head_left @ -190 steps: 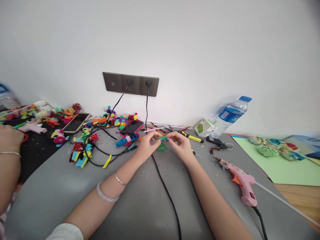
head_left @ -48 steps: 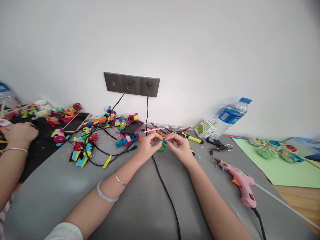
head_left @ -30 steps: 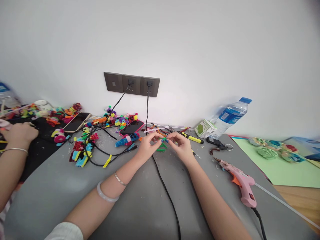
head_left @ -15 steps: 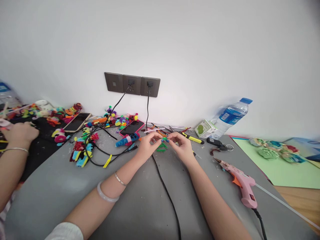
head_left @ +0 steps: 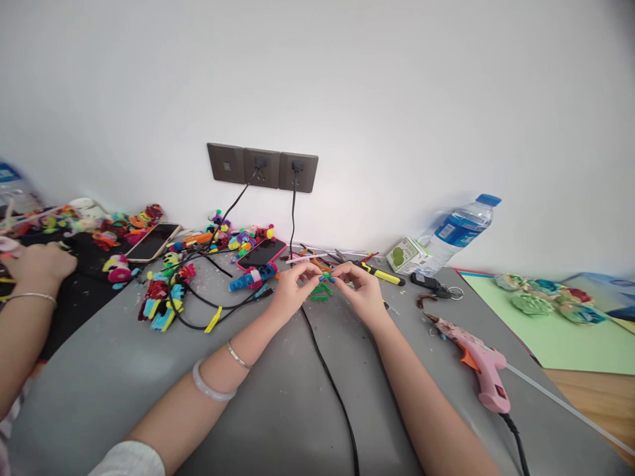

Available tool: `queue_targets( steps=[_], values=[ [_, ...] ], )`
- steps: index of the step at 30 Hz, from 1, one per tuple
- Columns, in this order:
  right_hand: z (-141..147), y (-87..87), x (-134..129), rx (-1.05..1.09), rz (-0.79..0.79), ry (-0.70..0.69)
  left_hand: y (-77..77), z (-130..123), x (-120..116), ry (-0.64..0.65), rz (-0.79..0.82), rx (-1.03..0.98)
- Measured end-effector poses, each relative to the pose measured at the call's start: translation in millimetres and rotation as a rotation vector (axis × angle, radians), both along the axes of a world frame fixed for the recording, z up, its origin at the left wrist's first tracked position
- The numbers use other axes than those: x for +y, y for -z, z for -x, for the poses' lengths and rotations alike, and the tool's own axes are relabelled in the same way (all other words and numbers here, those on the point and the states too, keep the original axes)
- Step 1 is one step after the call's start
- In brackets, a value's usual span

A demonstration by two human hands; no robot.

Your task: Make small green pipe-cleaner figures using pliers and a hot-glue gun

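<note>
My left hand (head_left: 296,285) and my right hand (head_left: 358,288) meet at the middle of the grey table (head_left: 268,410). Between their fingertips they pinch a small green piece (head_left: 327,275), partly hidden by the fingers. Just below it, green fuzzy strips (head_left: 320,292) lie on the table. Behind my hands are scissors (head_left: 340,256) and several thin coloured sticks. To the right of my right hand lies a yellow and black cutter (head_left: 384,273).
A pink glue gun (head_left: 483,370), keys (head_left: 436,287), a small box (head_left: 407,255) and a bottle (head_left: 459,231) stand or lie to the right. Left are two phones, fuzzy figures (head_left: 166,297), black cables and another person's hand (head_left: 42,266).
The green piece between my fingertips has shifted slightly. My hands have hardly moved.
</note>
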State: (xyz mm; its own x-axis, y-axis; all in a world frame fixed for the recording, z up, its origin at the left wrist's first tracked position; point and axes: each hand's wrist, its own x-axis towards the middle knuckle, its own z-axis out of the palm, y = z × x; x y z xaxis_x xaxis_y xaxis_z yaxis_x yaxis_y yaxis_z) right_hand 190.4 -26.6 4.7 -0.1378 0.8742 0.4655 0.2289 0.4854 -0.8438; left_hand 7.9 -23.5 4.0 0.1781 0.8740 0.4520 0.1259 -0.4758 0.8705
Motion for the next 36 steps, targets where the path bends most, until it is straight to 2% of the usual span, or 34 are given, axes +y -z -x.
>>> queue_targets(
  steps=[11,36],
  values=[
    [1.3,-0.1,1.1,0.013,0.021,-0.014,4.3,-2.2,1.7,-0.019,0.01,-0.047],
    [-0.4,0.7,1.5,0.045,0.003,-0.02,0.4,-0.1,1.3,-0.009,0.004,-0.024]
  ],
)
